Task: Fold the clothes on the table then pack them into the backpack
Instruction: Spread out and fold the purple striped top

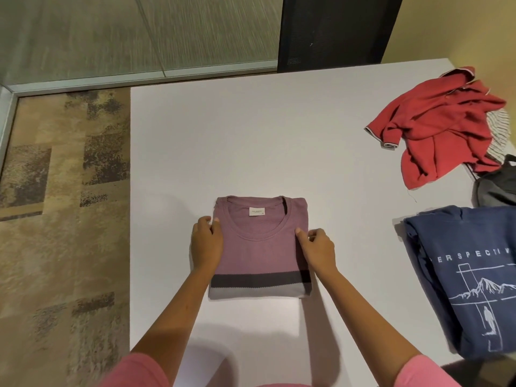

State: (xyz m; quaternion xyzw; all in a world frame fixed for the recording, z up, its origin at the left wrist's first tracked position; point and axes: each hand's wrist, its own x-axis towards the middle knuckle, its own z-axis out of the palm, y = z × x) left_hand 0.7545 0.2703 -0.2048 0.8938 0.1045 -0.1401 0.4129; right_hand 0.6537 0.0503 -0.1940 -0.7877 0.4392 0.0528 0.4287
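White table (251,135) holds a folded mauve shirt (259,255); left hand (206,244) and right hand (318,250), fingers curled, pinch its side edges, so a careless lift could spill the folds.

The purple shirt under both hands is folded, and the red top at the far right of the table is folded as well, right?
Not quite. The head view shows the purple shirt folded under the left hand and right hand, but the red top lies crumpled, not folded, on the table.
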